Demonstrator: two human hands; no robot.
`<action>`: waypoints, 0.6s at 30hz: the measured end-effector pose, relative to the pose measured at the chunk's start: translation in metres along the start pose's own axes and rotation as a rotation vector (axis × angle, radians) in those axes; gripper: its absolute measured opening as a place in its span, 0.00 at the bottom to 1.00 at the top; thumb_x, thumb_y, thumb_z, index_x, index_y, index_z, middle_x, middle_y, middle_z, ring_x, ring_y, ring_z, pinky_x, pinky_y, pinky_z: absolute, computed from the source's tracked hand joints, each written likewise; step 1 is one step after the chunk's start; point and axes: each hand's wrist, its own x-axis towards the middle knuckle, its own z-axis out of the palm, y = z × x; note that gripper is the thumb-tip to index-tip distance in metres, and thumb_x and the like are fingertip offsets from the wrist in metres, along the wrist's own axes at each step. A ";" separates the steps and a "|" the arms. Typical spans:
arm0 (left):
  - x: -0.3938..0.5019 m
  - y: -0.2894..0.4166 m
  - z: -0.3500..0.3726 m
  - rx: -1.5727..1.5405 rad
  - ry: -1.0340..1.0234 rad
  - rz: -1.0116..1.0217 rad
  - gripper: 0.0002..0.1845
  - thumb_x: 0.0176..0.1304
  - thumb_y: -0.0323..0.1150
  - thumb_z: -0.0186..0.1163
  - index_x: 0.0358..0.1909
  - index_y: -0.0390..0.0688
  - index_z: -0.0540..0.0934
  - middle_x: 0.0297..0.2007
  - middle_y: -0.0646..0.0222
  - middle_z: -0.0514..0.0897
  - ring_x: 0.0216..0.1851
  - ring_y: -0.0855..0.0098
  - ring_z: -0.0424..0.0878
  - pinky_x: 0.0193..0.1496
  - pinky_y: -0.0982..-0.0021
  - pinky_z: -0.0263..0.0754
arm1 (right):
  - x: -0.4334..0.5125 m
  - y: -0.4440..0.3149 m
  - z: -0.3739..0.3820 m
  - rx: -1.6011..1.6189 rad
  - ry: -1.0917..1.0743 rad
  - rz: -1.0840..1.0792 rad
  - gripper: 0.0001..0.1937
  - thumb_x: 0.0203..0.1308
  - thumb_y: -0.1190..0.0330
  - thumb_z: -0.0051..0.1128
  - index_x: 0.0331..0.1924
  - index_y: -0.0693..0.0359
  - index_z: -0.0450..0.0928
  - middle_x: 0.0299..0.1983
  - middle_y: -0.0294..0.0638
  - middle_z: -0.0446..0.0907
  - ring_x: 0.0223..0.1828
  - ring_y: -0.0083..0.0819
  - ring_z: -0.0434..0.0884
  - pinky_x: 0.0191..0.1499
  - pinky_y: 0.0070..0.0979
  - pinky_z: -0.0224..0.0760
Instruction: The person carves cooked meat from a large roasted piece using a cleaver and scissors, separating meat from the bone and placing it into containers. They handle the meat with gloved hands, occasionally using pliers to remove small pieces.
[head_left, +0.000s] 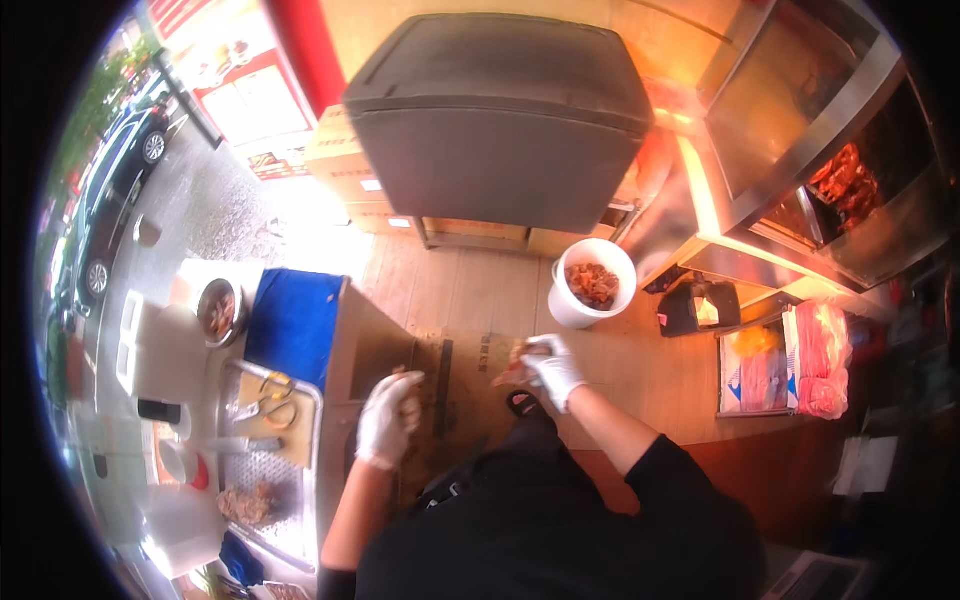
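Observation:
My right hand (553, 373), in a white glove, pinches a brownish piece of meat (516, 364) above a flattened cardboard sheet (469, 375) on the floor. Beyond it stands a white bucket (564, 306) partly filled with reddish-brown meat pieces (592, 285). My left hand (386, 421), gloved too, is curled beside the counter; a small brownish piece of food (410, 412) shows at its fingers, mostly hidden. To its left, a perforated metal tray (289, 487) holds a board (298, 442), yellow-and-black handled scissors (276, 401), a knife (244, 444) and a lump of meat (247, 504).
A large grey cabinet (495, 157) stands ahead, with cardboard boxes (349, 172) beside it. At right are a lit display case (799, 165) with roasted meat and packs of plastic bags (821, 360). A metal bowl (223, 313) sits near a blue-covered surface (295, 322).

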 end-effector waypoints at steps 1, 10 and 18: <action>0.037 -0.013 0.031 0.034 -0.105 -0.117 0.06 0.71 0.36 0.60 0.42 0.45 0.80 0.21 0.83 0.65 0.18 0.86 0.59 0.20 0.80 0.50 | 0.016 -0.007 -0.035 -0.009 0.107 -0.049 0.16 0.61 0.75 0.66 0.51 0.52 0.75 0.41 0.36 0.81 0.28 0.26 0.81 0.23 0.22 0.75; 0.264 -0.094 0.340 -0.004 -0.478 -0.406 0.21 0.64 0.47 0.68 0.52 0.46 0.79 0.45 0.70 0.84 0.47 0.68 0.80 0.57 0.65 0.74 | 0.146 -0.063 -0.267 0.097 0.375 0.039 0.27 0.63 0.72 0.67 0.65 0.51 0.72 0.51 0.39 0.81 0.44 0.30 0.83 0.43 0.34 0.82; 0.283 -0.088 0.247 0.578 -0.493 -0.104 0.23 0.72 0.41 0.54 0.66 0.48 0.74 0.66 0.63 0.76 0.63 0.55 0.75 0.74 0.54 0.60 | 0.102 0.012 -0.314 0.035 0.235 0.102 0.12 0.69 0.69 0.59 0.54 0.50 0.75 0.26 0.27 0.70 0.22 0.18 0.69 0.22 0.19 0.63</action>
